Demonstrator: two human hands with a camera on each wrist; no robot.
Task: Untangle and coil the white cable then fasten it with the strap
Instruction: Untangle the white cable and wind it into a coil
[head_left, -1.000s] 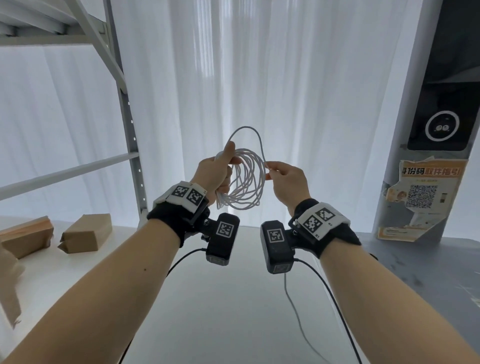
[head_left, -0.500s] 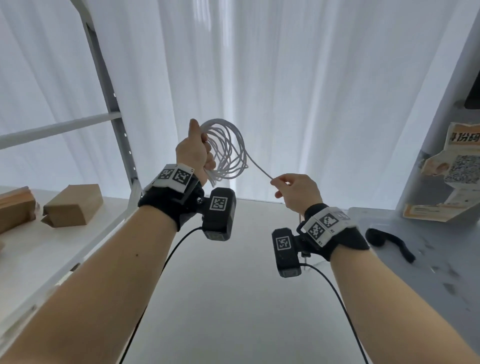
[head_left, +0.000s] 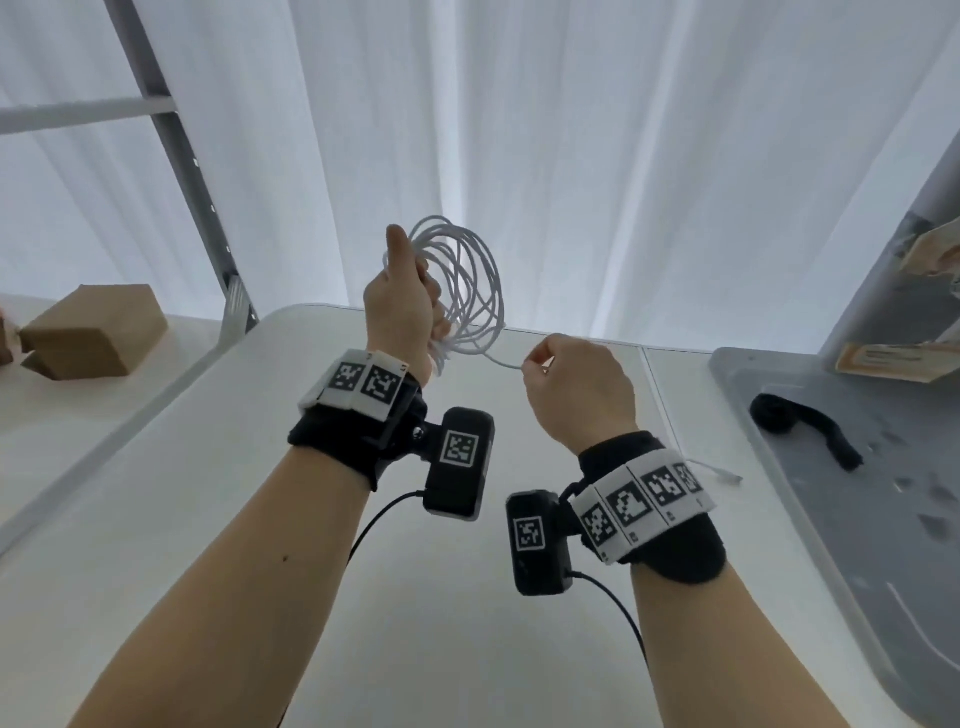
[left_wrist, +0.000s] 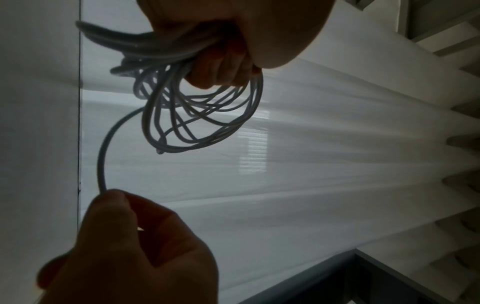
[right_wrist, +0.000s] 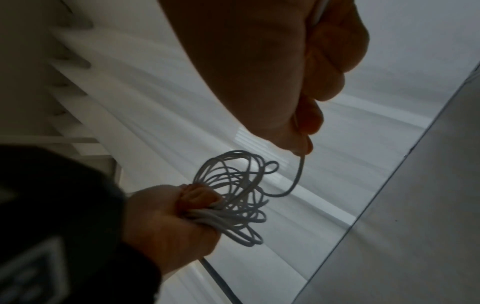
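**Inspector:** Where is the cable (head_left: 470, 291)?

**Assistant:** Raised above the white table (head_left: 270, 467), in front of the curtain (head_left: 623, 156); the left hand (head_left: 400, 312) has its fingers curled round one side of the bundled loops, thumb pointing up; the loops fan out loosely to the right of that fist, uneven and crossing one another.

**Inspector:** And the right hand (head_left: 576, 384)?

**Assistant:** Lower and to the right, well clear of the table; thumb and forefinger pinch a single strand that runs from the bottom of the coil; the other fingers are curled in; the strand curves slackly between the two hands.

**Inspector:** The strap (head_left: 800, 426)?

**Assistant:** A black strip lying on the grey surface (head_left: 857, 519) at the right, apart from both hands; untouched; cardboard boxes (head_left: 93, 338) sit on the shelf far left.
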